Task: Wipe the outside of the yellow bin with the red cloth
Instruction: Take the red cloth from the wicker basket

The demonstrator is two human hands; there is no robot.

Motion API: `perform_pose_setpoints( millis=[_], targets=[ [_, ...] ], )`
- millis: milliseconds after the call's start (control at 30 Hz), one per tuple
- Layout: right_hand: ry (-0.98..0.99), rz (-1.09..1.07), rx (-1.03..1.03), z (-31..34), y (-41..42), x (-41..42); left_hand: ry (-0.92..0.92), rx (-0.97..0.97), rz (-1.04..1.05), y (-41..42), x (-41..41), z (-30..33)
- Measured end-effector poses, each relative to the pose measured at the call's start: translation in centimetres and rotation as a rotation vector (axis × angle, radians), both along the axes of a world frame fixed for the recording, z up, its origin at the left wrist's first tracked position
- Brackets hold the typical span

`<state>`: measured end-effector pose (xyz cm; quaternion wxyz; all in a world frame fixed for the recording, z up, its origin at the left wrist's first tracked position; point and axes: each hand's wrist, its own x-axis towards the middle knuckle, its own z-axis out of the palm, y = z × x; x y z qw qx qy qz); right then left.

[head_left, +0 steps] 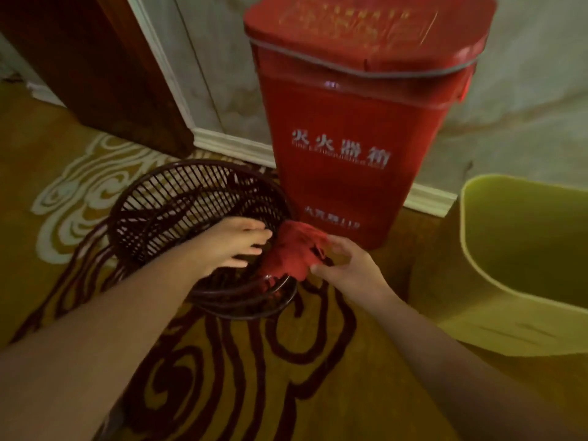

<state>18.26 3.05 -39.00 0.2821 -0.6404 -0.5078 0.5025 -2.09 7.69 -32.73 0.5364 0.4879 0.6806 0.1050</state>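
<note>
The red cloth lies crumpled over the right rim of a dark brown slatted basket. My right hand grips the cloth's right side with thumb and fingers. My left hand reaches inside the basket with fingers spread, its fingertips touching the cloth's left edge. The yellow bin stands on the floor at the right, open-topped, apart from both hands.
A tall red fire extinguisher box stands against the wall right behind the basket. A dark wooden door and white skirting lie at the back left. The floor is patterned carpet.
</note>
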Motion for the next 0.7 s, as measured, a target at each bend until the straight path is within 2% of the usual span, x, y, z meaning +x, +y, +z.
perform_pose_setpoints(
  millis=[167, 233, 333, 533, 633, 700],
  targets=[
    [0.029, 0.023, 0.097, -5.5, 1.9, -0.6, -0.002, 0.046, -0.065, 1.8, -0.6, -5.5],
    [0.123, 0.013, 0.131, -6.1, 2.9, -1.1, -0.052, 0.050, -0.100, 2.2, 0.3, -6.3],
    [0.329, -0.005, 0.167, -5.6, 3.5, -2.6, -0.002, 0.122, -0.130, 2.1, 1.9, -6.3],
    [0.350, -0.148, 0.104, -4.8, 3.4, -3.6, 0.078, 0.313, -0.069, 0.8, 2.3, -5.4],
    [0.391, -0.149, 0.089, -3.7, 3.1, -2.8, 0.019, 0.399, -0.041, 0.1, 2.1, -4.7],
    [0.341, -0.081, 0.131, -2.5, 2.2, -1.8, -0.042, 0.427, -0.039, -0.6, 1.9, -3.7]
  ],
)
